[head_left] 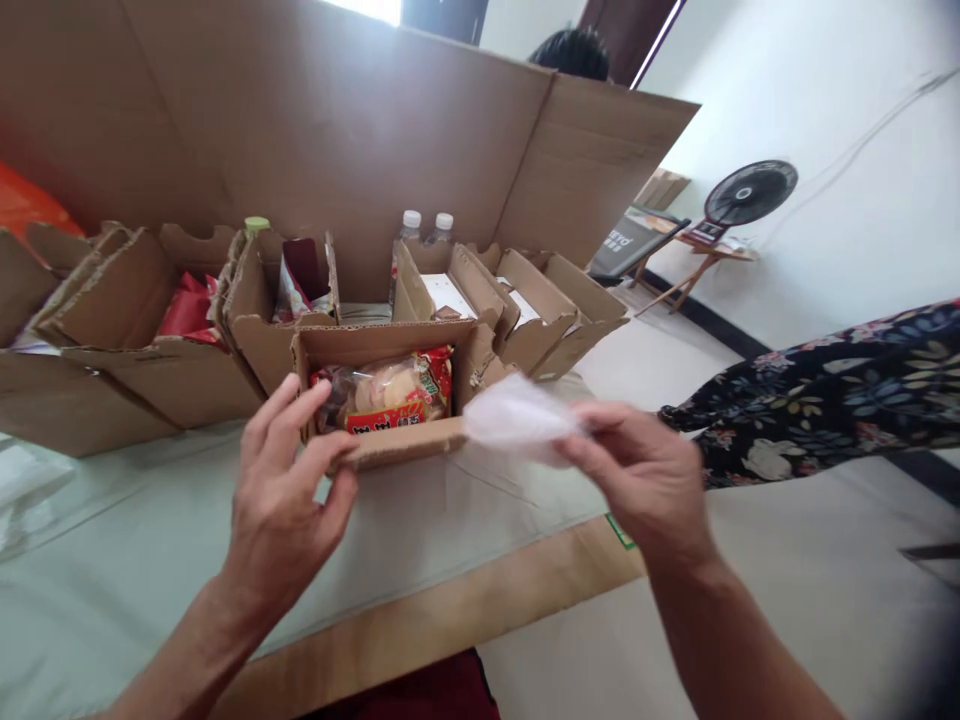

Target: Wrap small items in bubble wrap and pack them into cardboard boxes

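A small cardboard box [409, 447] sits in front of me on the covered table. Inside it lies a red-and-clear snack packet [397, 392] with pale round pieces showing through the film. My left hand [289, 480] is at the box's front left corner, its thumb and index finger pinching the front wall while the other fingers reach over the left side. To the right of the box, my right hand [645, 470] pinches a thin, whitish, see-through sheet or bag [521, 420]. Motion blurs this piece, and its far end overlaps the box's right corner.
Behind the box runs a row of open cardboard bins [150, 370] with packets inside. Two capped bottles [411, 225] stand behind them against a tall cardboard panel [337, 130]. A person's floral sleeve [825, 400] extends from the right. A fan [750, 195] stands farther back.
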Available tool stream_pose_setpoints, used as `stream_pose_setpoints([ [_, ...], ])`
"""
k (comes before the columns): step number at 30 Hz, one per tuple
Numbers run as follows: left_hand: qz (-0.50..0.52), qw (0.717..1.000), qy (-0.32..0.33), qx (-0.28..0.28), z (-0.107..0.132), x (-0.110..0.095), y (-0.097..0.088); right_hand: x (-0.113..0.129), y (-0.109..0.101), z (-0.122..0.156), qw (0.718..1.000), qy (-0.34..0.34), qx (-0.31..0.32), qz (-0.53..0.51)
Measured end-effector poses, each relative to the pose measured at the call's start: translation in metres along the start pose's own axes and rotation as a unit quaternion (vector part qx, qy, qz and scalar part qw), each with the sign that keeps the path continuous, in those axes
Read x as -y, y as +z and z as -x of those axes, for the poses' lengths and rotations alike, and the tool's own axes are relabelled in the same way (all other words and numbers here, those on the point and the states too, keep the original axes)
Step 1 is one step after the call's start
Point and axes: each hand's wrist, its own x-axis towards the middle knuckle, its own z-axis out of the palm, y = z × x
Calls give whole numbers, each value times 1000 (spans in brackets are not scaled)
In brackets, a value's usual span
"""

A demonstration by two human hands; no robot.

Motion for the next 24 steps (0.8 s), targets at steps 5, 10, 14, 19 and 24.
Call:
stream_pose_setpoints([
  [5, 6, 1000, 5, 0, 16, -6, 3, 18, -10, -53, 980, -85, 30, 176],
  [10, 17, 1000, -1, 15, 9, -1, 0, 40, 12, -101, 875, -168, 264, 369],
  [14, 33, 999, -3, 21, 8, 1, 2, 38, 47, -128, 752, -217, 387, 488],
  [19, 68, 997, -18, 20, 6, 3, 6, 6, 104, -134, 685, -225, 469, 510],
  [24, 70, 997, -12, 13, 4, 4, 8, -1, 105, -128, 669, -174, 511, 511],
])
